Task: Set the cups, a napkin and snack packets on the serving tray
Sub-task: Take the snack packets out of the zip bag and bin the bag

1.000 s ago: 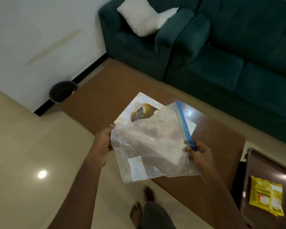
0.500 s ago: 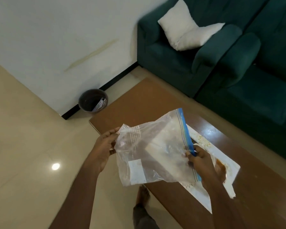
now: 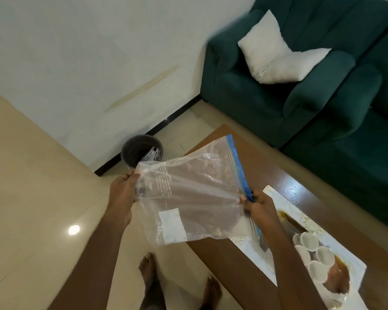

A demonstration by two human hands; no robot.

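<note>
Hands gripping clear zip bag (image 3: 195, 198), left hand (image 3: 123, 191) bottom edge, right hand (image 3: 259, 205) blue zip strip

left hand (image 3: 121, 193): grips left edge of clear zip bag (image 3: 195, 198), frame centre
right hand (image 3: 259, 209): pinches the bag's blue zip strip
tray (image 3: 349, 285): lower right, on brown table (image 3: 267, 166)
cups (image 3: 315, 253): white, clustered on tray
bin (image 3: 141, 149): by wall, left of table

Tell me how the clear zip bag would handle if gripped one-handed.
Probably floppy: the bag wrinkles and sags between the left hand and right hand. Likely very light; it looks empty. The blue zip strip seems its stiffest edge.
</note>
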